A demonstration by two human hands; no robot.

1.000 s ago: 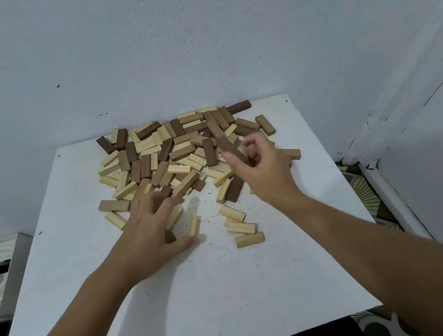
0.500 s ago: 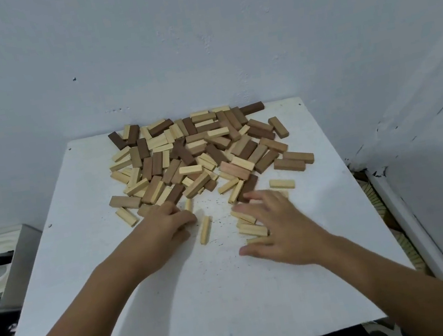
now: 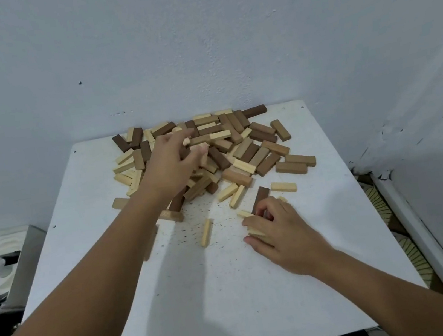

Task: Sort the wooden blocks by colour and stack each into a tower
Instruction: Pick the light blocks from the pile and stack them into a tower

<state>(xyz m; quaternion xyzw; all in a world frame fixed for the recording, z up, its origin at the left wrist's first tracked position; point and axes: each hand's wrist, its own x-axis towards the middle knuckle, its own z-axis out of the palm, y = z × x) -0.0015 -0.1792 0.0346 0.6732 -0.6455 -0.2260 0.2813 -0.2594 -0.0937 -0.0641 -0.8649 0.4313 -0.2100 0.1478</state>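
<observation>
A heap of wooden blocks [image 3: 229, 149] in pale, mid-brown and dark brown lies across the far half of the white table [image 3: 233, 295]. My left hand [image 3: 171, 164] reaches into the heap's left part, its fingertips curled round a pale block [image 3: 186, 141]. My right hand [image 3: 281, 230] sits nearer, right of centre, fingers and thumb curled round a small cluster of pale blocks [image 3: 254, 232]. A dark brown block [image 3: 260, 198] lies just beyond its fingers. One pale block [image 3: 205, 232] lies alone between the hands.
A mid-brown block [image 3: 171, 215] lies under my left forearm. The table stands against a grey wall [image 3: 195, 42]. Left of the table is a grey box [image 3: 2, 266] with white items. A patterned floor and white skirting [image 3: 411, 214] run along the right.
My left hand rose from the near edge of the heap and reached farther into it. My right hand stayed by the pale blocks and curled its fingers around them.
</observation>
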